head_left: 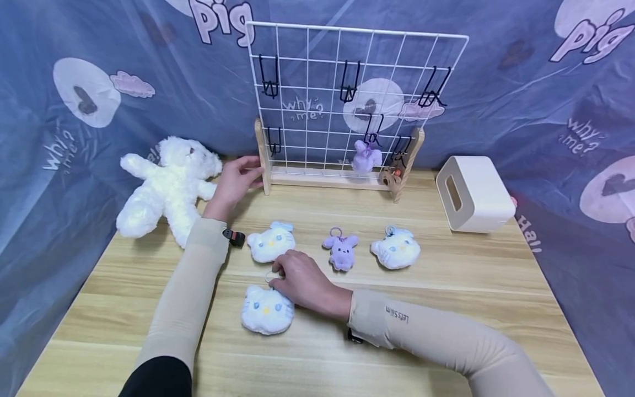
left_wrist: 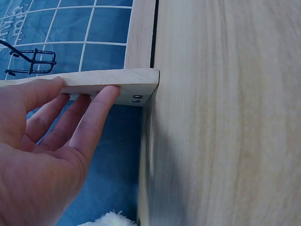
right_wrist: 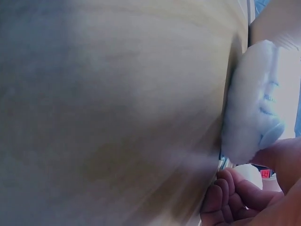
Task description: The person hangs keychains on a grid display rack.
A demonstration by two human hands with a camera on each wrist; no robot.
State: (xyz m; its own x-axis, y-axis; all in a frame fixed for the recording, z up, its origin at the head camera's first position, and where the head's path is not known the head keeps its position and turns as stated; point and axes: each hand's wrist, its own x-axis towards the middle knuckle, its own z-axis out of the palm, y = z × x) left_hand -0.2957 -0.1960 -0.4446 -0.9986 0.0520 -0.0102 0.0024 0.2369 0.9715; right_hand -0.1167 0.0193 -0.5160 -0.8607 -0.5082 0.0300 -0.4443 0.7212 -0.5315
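My left hand [head_left: 239, 179] touches the left wooden upright [left_wrist: 113, 77] of a white wire grid rack [head_left: 357, 30], fingertips against its outer side. With thumb and fingers, my right hand [head_left: 305, 281] pinches the ring end of a white cat-face plush keychain [head_left: 268, 313], which lies face up on the table. Just behind it lies a second white cat plush keychain [head_left: 271, 243]. Right of that are a purple plush keychain [head_left: 342, 252] and another white cat plush keychain [head_left: 397, 249]. In the right wrist view, a white plush [right_wrist: 249, 103] appears side-on beside my curled fingers [right_wrist: 214, 200].
Black hooks [head_left: 349, 88] hang on the grid; a purple plush [head_left: 366, 160] and a small brown item [head_left: 391, 177] hang low at right. A white stuffed bear [head_left: 168, 182] lies at left. A white box [head_left: 483, 193] with a slot stands at right on the wooden table [head_left: 446, 309].
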